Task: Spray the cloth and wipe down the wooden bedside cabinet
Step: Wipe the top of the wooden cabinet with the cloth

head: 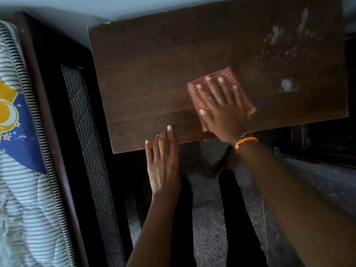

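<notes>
Right hand point(221, 105), fingers straight and spread, presses the cloth point(240, 89) flat on the cabinet top point(154, 74); pale smears point(287, 84) lie just beyond its fingertips, rightward. Left hand point(163, 160) rests open at the near edge.

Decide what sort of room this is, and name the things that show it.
Most likely a bedroom: a quilted mattress in a dark wooden bed frame stands beside the wooden bedside cabinet, where the right hand presses a cloth.

No readable text, label, brand or number was found. Only moon-and-stars emblem point(9, 114) was seen, printed on bedding point(23, 189).
</notes>
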